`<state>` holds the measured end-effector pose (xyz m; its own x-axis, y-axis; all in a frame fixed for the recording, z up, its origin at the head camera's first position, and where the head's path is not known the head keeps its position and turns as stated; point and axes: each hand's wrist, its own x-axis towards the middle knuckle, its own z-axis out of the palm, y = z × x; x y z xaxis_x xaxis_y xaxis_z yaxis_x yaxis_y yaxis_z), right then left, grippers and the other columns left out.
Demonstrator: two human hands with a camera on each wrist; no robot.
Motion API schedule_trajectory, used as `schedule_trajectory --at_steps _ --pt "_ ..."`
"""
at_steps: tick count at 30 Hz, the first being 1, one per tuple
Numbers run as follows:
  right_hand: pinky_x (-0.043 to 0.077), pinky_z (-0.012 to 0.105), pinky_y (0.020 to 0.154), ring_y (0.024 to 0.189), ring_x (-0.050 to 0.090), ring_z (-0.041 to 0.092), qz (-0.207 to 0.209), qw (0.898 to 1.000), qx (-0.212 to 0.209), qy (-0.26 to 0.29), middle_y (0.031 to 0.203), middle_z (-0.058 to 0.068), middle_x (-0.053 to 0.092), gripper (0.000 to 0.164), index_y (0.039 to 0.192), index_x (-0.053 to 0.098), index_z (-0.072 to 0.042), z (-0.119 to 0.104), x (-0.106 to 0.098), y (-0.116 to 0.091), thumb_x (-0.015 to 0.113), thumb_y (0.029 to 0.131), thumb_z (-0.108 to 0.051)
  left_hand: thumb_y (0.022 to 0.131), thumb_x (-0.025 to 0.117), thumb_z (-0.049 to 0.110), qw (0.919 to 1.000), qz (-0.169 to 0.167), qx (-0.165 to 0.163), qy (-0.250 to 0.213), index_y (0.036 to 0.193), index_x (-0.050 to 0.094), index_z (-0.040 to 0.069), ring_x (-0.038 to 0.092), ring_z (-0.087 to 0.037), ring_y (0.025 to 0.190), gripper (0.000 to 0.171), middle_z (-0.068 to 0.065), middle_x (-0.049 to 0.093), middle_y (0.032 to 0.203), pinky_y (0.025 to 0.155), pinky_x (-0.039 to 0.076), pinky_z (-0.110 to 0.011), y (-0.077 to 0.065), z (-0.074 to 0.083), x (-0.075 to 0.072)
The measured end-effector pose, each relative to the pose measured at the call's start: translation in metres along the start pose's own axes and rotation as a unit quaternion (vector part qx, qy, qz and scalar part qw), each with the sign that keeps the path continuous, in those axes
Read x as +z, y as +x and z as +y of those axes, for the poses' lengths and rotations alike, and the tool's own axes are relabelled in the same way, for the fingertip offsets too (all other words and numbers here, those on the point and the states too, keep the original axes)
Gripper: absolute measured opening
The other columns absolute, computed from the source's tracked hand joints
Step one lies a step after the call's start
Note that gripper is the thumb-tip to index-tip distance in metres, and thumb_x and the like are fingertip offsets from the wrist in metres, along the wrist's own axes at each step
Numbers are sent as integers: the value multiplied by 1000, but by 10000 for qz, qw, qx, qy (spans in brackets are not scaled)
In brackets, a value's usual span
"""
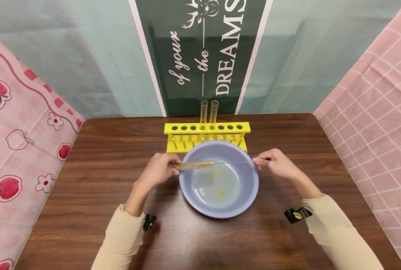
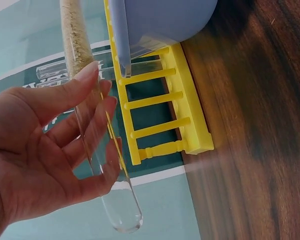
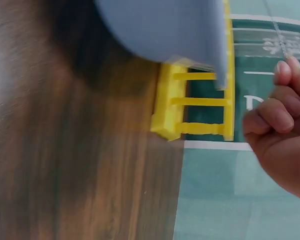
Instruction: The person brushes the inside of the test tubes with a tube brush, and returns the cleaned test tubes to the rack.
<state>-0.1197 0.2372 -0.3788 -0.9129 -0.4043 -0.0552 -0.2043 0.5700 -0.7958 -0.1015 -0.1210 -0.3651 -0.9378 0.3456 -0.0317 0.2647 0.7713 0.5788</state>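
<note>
My left hand (image 1: 160, 167) holds a clear glass test tube (image 2: 122, 215) near its closed end, fingers and thumb curled round it. The tube lies nearly level over the left side of a lavender basin (image 1: 249, 183), its mouth toward the right. Inside sits the tan bristle head of a test tube brush (image 2: 77, 42). From the mouth, the brush's thin twisted wire handle (image 1: 232, 162) runs across the basin to my right hand (image 1: 274, 163), which pinches its end between thumb and fingertips. Shallow water with yellowish patches shows in the basin.
Behind the basin stands a yellow test tube rack (image 1: 173, 147), partly hidden by the rim. Two clear test tubes (image 1: 204, 112) stand upright in its middle holes. All this is on a dark wooden table (image 1: 112, 150), with a printed cloth (image 1: 119, 56) behind it.
</note>
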Motion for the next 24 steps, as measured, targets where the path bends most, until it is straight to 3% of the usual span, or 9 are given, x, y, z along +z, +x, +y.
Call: schedule_trajectory --at_steps 3,6,10,17,24 --pt "37 23 51 55 41 10 -314 9951 608 716 58 6 50 29 62 57 5 -6 -6 3 58 88 -8 71 76 5 9999 108 -53 67 86 69 9 57 -16 70 17 0 65 78 66 46 -35 -1 1 0" --pt "36 21 47 49 39 10 -544 9832 1114 1338 57 5 50 31 62 56 9 -8 -10 5 57 88 -8 70 76 4 9997 204 -60 110 84 69 10 57 -16 69 17 0 65 77 65 46 -35 -2 1 0" --pt "22 22 38 39 26 8 -840 9694 1518 1737 52 4 47 34 62 55 9 -6 -13 5 56 89 -11 69 76 3 9992 315 -35 222 82 69 12 58 -17 69 17 0 65 77 63 47 -36 -3 1 1" --pt "18 22 41 38 26 6 -1267 9413 1665 2651 55 3 49 33 61 62 -6 -2 -18 6 50 91 -5 68 75 2 9974 530 61 484 80 69 14 58 -17 68 17 0 65 77 61 46 -37 -4 2 0" --pt "14 22 41 38 19 7 -1640 9164 1640 3263 49 -2 42 38 57 59 -6 1 -22 6 44 92 -1 67 75 1 9960 672 252 527 79 69 13 58 -16 66 18 0 65 76 59 46 -36 -4 0 2"
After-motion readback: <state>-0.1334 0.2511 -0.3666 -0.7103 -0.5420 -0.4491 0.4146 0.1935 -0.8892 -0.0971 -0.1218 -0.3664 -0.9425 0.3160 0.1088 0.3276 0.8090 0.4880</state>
